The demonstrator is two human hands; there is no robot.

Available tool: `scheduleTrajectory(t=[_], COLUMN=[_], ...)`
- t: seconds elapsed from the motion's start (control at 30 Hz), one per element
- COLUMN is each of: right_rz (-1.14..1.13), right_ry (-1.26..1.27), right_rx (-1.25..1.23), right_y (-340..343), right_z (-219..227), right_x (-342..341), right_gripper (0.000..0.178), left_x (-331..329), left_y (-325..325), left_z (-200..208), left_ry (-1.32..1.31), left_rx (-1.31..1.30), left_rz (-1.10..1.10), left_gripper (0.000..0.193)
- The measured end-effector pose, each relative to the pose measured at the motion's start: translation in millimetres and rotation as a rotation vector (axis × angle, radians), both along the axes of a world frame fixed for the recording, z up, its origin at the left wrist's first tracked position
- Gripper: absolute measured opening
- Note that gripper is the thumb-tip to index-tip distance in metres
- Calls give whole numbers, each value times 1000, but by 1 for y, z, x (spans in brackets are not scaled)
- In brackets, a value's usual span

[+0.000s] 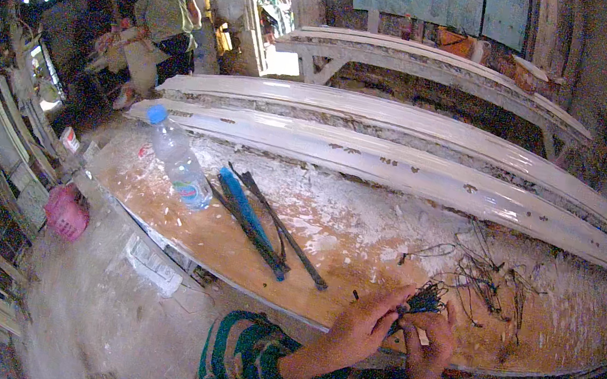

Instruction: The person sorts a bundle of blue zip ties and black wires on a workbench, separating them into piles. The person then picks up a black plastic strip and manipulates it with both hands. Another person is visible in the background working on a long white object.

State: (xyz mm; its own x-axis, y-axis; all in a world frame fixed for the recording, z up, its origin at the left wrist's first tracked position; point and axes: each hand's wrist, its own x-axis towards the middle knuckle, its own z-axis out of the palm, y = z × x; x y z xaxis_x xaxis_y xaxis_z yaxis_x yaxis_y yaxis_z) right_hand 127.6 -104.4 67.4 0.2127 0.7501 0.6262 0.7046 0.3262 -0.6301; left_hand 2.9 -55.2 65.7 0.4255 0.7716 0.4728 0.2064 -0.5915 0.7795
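Your left hand point(361, 326) has its grip pinched on the dark strand bundle point(427, 296), above the bench's point(318, 299) near edge. Your right hand point(431, 346) is close against it; whether it pinches strands, I cannot tell. Steady the base firmly, work with small fingertip moves, and avoid snagging the loose strands point(490, 287).

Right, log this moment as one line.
left hand: holding dark strand bundle | right hand: at same bundle | loose dark strands: on table, beyond right hand | clear bottle: table's left
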Motion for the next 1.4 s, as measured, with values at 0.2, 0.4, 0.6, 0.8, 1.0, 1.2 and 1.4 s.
scheduleTrajectory(t=[0.2,0.4,0.6,0.8,1.0,1.2,1.4], right_rz=[23,30,41,41,54,67,96], right_ry=[-72,-66,-42,-10,12,-91,-72], right_rx=[-18,-37,-51,-7,-36,-24,-6], right_y=[4,3,1,-1,-2,-1,0], right_z=[-11,-13,-8,-5,0,-1,-3], right_x=[5,3,0,-3,-3,1,1], right_gripper=[11,12,13,14,16,19,19], left_x=[-3,-6,-11,-16,-17,-21,-23], left_y=[5,11,12,14,18,22,24], left_z=[-4,-10,-6,1,-1,-3,-2], left_ry=[-92,54,39,95,25,92,62], left_rx=[-46,119,8,-70,-82,-88,-61], left_rz=[-57,-105,-190,-212,-244,-276,-325], left_gripper=[50,52,46,44,44,44,52])
